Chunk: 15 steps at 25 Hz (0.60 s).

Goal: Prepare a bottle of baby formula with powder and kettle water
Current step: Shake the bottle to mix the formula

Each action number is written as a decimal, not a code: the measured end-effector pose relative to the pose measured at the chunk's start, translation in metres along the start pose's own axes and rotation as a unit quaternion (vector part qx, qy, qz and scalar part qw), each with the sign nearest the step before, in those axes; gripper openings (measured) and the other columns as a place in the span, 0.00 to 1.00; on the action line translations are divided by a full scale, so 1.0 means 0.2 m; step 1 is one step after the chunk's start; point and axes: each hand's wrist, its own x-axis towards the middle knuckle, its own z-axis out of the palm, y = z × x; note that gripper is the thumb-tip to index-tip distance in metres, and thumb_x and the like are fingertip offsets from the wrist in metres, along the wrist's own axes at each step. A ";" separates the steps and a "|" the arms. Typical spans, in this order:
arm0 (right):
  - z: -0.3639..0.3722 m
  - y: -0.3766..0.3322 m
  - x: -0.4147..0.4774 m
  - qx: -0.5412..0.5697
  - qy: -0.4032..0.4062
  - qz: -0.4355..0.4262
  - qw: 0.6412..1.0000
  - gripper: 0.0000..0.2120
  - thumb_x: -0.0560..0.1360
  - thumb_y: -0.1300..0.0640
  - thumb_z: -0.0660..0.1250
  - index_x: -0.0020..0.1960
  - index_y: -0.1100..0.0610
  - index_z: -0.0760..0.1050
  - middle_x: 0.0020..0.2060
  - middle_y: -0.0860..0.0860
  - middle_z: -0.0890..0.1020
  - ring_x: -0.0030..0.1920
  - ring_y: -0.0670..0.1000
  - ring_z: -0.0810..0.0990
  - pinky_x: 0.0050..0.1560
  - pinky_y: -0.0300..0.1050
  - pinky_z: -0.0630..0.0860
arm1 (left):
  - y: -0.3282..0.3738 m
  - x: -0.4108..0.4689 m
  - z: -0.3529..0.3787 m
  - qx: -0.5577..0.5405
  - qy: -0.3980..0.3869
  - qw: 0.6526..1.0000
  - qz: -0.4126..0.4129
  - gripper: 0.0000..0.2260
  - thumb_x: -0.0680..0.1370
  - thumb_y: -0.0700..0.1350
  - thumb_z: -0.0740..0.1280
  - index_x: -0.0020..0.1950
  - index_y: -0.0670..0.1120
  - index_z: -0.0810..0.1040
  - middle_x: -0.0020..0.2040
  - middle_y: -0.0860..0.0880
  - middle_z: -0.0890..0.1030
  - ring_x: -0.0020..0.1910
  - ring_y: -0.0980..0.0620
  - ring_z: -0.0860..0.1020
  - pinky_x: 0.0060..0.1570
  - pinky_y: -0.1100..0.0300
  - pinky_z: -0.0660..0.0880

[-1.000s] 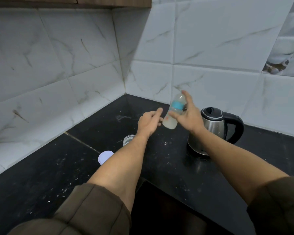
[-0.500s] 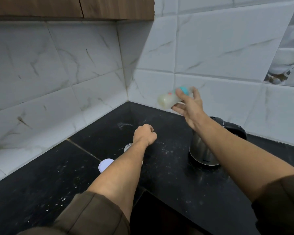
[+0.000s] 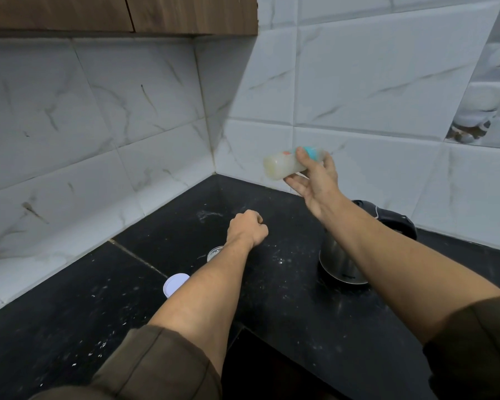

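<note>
My right hand (image 3: 315,180) grips the baby bottle (image 3: 286,164), tipped nearly horizontal, above and behind the kettle (image 3: 341,264). My left hand (image 3: 247,229), a closed, empty-looking fist, hovers over the dark surface (image 3: 84,313), left of the kettle.

glossy black stone counter (image 3: 272,319), brushed metal kettle (image 3: 337,262), translucent plastic bottle (image 3: 283,166), wood-grain cabinet (image 3: 122,13)
</note>
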 end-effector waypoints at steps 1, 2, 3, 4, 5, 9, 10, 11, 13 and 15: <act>0.00 0.00 0.00 -0.007 -0.009 0.008 1.000 0.36 0.76 0.56 0.77 0.79 0.52 0.63 0.67 0.58 0.81 0.55 0.61 0.87 0.55 0.58 0.85 | 0.00 0.00 0.00 -0.001 0.000 1.000 -0.001 0.17 0.77 0.44 0.66 0.65 0.50 0.83 0.62 0.45 0.83 0.63 0.42 0.79 0.64 0.52 0.77; 0.00 0.00 -0.01 -0.049 -0.043 0.028 0.997 0.35 0.77 0.55 0.77 0.78 0.52 0.64 0.67 0.59 0.81 0.56 0.61 0.87 0.54 0.58 0.85 | 0.00 0.00 0.00 -0.005 -0.001 1.000 -0.004 0.17 0.77 0.44 0.66 0.65 0.50 0.82 0.62 0.46 0.83 0.63 0.43 0.79 0.64 0.52 0.77; 0.01 0.00 -0.03 -0.113 -0.092 0.051 0.988 0.34 0.76 0.55 0.77 0.77 0.50 0.66 0.65 0.59 0.83 0.57 0.61 0.87 0.54 0.58 0.85 | 0.00 0.00 0.00 -0.012 -0.001 1.000 -0.010 0.17 0.77 0.44 0.67 0.65 0.49 0.82 0.61 0.46 0.83 0.63 0.43 0.80 0.64 0.51 0.77; 0.00 0.00 -0.05 -0.177 -0.145 0.073 0.971 0.35 0.75 0.55 0.79 0.76 0.46 0.67 0.63 0.58 0.84 0.58 0.62 0.86 0.54 0.58 0.85 | 0.00 0.00 0.01 -0.022 0.004 1.000 -0.020 0.17 0.76 0.44 0.67 0.64 0.47 0.82 0.60 0.46 0.84 0.61 0.43 0.80 0.63 0.51 0.78; 0.00 0.00 -0.06 -0.219 -0.183 0.086 0.955 0.37 0.73 0.54 0.80 0.76 0.43 0.67 0.61 0.57 0.85 0.58 0.61 0.87 0.54 0.59 0.85 | 0.00 -0.01 0.01 -0.031 0.011 0.999 -0.029 0.16 0.75 0.44 0.68 0.63 0.45 0.81 0.58 0.46 0.83 0.59 0.43 0.81 0.62 0.51 0.79; 0.00 0.00 -0.06 -0.099 -0.065 0.019 0.993 0.40 0.74 0.56 0.79 0.79 0.45 0.62 0.65 0.56 0.82 0.55 0.61 0.88 0.52 0.58 0.86 | -0.01 0.00 0.00 -0.002 -0.002 1.000 -0.003 0.16 0.77 0.44 0.67 0.65 0.48 0.82 0.61 0.46 0.84 0.62 0.43 0.80 0.64 0.51 0.78; 0.01 0.00 -0.05 -0.037 -0.006 0.004 0.999 0.40 0.75 0.57 0.78 0.80 0.47 0.61 0.66 0.56 0.81 0.55 0.61 0.88 0.54 0.58 0.85 | -0.01 0.00 0.00 0.001 -0.003 1.000 0.001 0.17 0.77 0.44 0.66 0.66 0.49 0.82 0.62 0.46 0.83 0.63 0.43 0.80 0.64 0.51 0.77; 0.02 0.00 -0.03 0.011 0.029 -0.001 1.000 0.39 0.76 0.56 0.77 0.81 0.49 0.60 0.66 0.55 0.81 0.55 0.61 0.87 0.56 0.58 0.85 | -0.01 -0.01 -0.01 0.001 -0.005 1.000 0.000 0.17 0.78 0.45 0.66 0.66 0.49 0.82 0.62 0.46 0.83 0.63 0.43 0.80 0.64 0.51 0.77; 0.03 0.00 -0.02 -0.003 0.001 0.024 1.000 0.38 0.77 0.56 0.77 0.80 0.51 0.61 0.67 0.57 0.81 0.57 0.61 0.87 0.58 0.60 0.84 | -0.01 0.00 -0.01 0.005 -0.007 1.000 0.002 0.17 0.77 0.46 0.67 0.66 0.50 0.82 0.62 0.47 0.84 0.63 0.44 0.80 0.64 0.51 0.77; 0.04 -0.01 -0.05 -0.131 -0.105 0.063 0.984 0.37 0.75 0.56 0.78 0.79 0.48 0.64 0.65 0.58 0.83 0.58 0.62 0.86 0.55 0.59 0.85 | 0.00 0.00 0.00 0.007 -0.014 1.000 0.003 0.16 0.77 0.47 0.68 0.63 0.50 0.83 0.60 0.48 0.84 0.61 0.45 0.81 0.63 0.52 0.78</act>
